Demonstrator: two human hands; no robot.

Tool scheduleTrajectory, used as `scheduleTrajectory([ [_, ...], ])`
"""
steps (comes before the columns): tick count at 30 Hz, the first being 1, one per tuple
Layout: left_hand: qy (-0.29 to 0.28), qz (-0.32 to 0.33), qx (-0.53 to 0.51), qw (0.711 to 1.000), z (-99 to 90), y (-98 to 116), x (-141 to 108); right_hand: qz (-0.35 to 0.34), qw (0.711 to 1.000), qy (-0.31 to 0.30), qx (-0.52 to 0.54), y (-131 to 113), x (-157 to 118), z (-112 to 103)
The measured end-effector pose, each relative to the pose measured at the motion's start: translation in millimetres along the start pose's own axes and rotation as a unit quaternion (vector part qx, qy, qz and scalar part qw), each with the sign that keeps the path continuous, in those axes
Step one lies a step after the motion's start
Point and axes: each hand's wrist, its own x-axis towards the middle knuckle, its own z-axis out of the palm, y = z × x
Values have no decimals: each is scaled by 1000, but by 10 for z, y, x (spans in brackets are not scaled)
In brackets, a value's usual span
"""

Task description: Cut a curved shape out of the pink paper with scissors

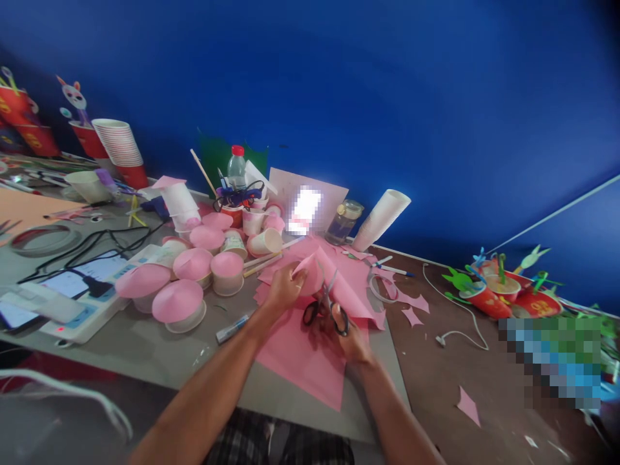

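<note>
Pinching pink paper (356,294) over the table (140,342): left hand (287,287), fingertips clamped on it. Right hand (354,343), fingers round scissors (326,302). Loose folds could slip, I'd guess, skewing the cut.

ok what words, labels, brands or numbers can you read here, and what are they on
None readable.
Red paper cups, far left: gold markings, blurred.
Red paper cup, far right: yellow markings, blurred.
Glowing screen: pixelated.
Flat screen, left: too blurred.

White power strip (107,305), blue wall (411,116)
</note>
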Motion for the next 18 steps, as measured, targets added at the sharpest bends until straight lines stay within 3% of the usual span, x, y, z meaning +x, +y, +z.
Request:
scheduleTrajectory([
  [5, 22, 25, 27, 999, 12, -12, -7, 9, 993, -23, 117, -36, 20, -16],
  [14, 20, 29, 54, 998, -1, 13, -26, 0, 1000, -2, 4, 10, -7, -42],
  [18, 15, 17, 28, 999, -12, 25, -19, 12, 1000, 13, 0, -7, -30, -108],
])
